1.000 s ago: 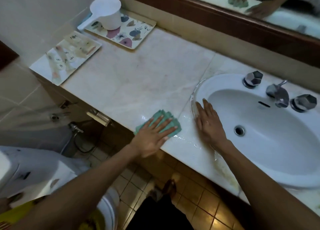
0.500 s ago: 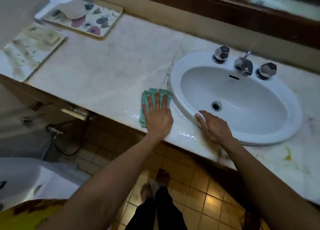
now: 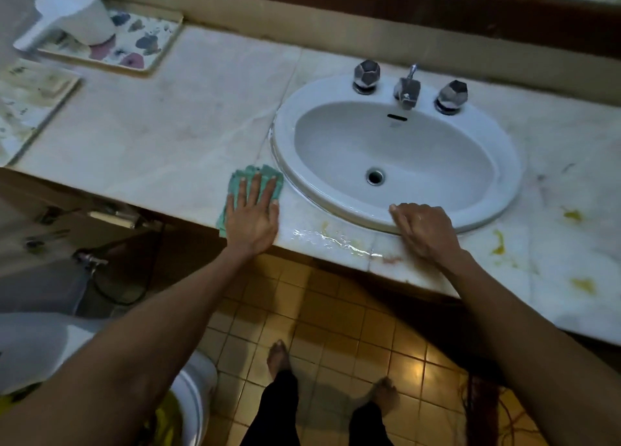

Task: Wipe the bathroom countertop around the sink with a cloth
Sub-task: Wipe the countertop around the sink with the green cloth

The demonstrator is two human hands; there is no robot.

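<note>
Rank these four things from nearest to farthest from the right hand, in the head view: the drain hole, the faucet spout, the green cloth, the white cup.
Measured from the right hand, resting on the front rim of the sink:
1. Drain hole: in the basin, just beyond the hand.
2. Green cloth: to the left, under the left hand.
3. Faucet spout: at the back of the sink.
4. White cup: far back-left corner, on a tray.

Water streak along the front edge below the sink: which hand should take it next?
Left. The left hand lies flat on the green cloth, with the water streak just beside it. The right hand is bare, resting on the sink rim.
</note>
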